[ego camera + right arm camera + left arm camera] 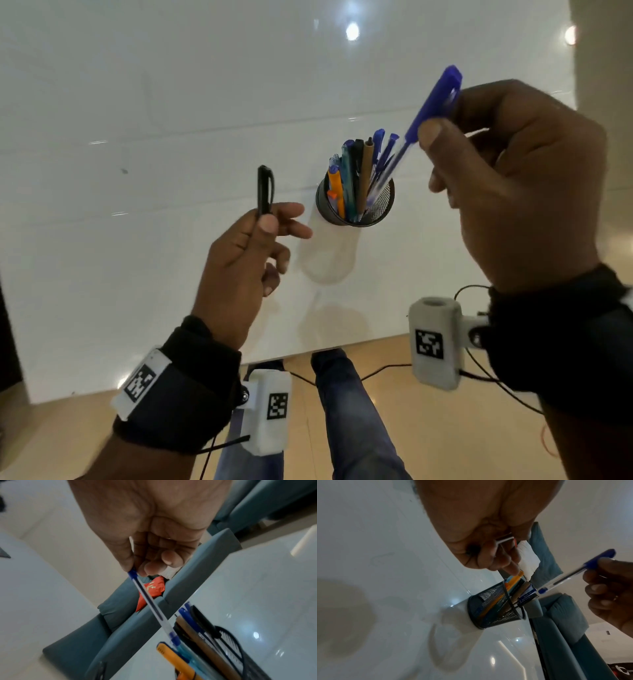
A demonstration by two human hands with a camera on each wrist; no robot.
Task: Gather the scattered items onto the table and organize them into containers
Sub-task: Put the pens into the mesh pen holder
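Observation:
A black mesh pen cup stands on the white table, holding several pens. My right hand pinches a blue-capped clear pen by its cap end, slanted, with its tip at the cup's rim among the other pens. My left hand, left of the cup, holds a black pen upright between thumb and fingers, above the table.
The table's near edge runs just in front of my legs, with wooden floor below. Teal chairs stand along the table's far side; a red packet lies on one seat.

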